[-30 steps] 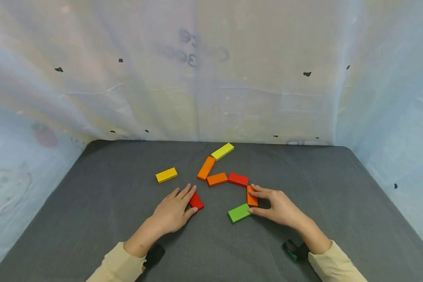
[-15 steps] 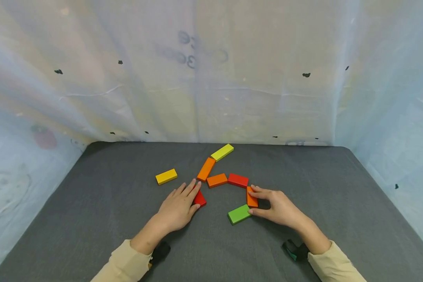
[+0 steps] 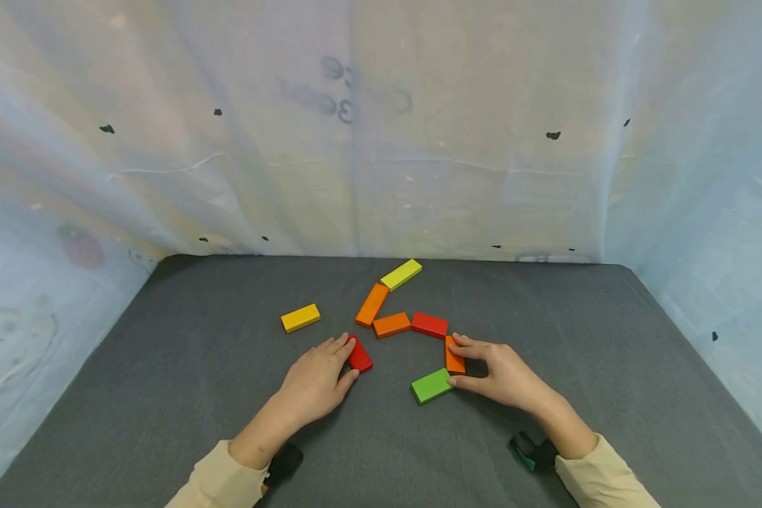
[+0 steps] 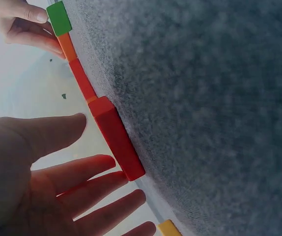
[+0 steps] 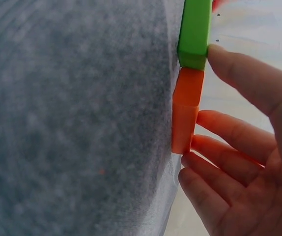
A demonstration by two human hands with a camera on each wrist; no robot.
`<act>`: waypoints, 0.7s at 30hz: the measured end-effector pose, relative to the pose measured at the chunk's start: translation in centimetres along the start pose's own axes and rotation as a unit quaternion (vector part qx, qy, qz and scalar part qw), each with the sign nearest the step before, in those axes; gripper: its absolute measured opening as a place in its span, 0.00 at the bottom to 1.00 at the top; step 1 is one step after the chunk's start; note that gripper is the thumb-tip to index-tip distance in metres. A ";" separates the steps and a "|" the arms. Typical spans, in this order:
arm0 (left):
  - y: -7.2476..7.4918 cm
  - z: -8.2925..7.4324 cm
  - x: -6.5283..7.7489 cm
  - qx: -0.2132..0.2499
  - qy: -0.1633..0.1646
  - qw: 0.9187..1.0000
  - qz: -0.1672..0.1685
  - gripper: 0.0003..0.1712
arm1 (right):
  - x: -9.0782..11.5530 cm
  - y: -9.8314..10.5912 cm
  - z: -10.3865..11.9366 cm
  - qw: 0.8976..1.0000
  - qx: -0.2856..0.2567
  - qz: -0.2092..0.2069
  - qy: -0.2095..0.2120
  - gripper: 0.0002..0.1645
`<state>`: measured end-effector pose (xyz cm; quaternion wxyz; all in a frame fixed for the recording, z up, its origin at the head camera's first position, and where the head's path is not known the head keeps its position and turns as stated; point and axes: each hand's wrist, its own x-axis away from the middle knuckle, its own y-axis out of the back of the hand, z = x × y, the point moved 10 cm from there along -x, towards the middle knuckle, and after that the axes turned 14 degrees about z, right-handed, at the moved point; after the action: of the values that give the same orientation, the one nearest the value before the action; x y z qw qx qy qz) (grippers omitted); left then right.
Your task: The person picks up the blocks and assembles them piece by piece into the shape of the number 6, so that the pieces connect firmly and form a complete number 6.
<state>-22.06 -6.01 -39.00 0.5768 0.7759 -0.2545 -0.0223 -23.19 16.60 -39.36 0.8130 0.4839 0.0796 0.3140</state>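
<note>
The red rectangular block (image 3: 360, 355), flat on the dark cloth (image 3: 184, 381) against the extended, ungripping left hand (image 3: 313, 384), looks light, stiff and sturdy, best pinched across its 2 long sides, while the likewise unclenched right hand (image 3: 500, 372) touches an orange block (image 3: 454, 359) and green block (image 3: 430, 386).

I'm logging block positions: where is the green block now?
In the head view, the green block lies slightly right of centre, its far right corner next to the near end of the orange block that the right hand touches.
</note>
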 end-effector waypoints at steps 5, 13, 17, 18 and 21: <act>0.2 -0.2 -0.2 -0.017 -0.006 1.000 -0.013 0.30 | -0.1 0.0 0.0 1.000 0.001 0.001 0.000 0.34; 0.3 -0.5 -1.4 -0.035 -0.004 0.999 -0.018 0.28 | -0.1 -0.1 0.0 1.000 0.000 0.003 -0.001 0.34; 0.3 -0.7 -2.0 -0.040 -0.008 0.999 -0.013 0.28 | -0.1 -0.1 0.0 1.000 0.000 0.002 0.001 0.34; 0.2 -0.7 -2.1 -0.041 -0.008 0.999 -0.011 0.28 | -0.1 -0.1 0.0 1.000 0.000 0.002 0.001 0.34; 0.2 -0.9 -2.3 -0.044 -0.008 0.999 -0.005 0.28 | -0.1 -0.1 -0.1 1.000 0.002 0.002 0.000 0.35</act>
<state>-23.88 -4.30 -39.14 0.6082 0.7508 -0.2541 -0.0428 -23.23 16.59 -39.51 0.8114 0.4858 0.0795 0.3151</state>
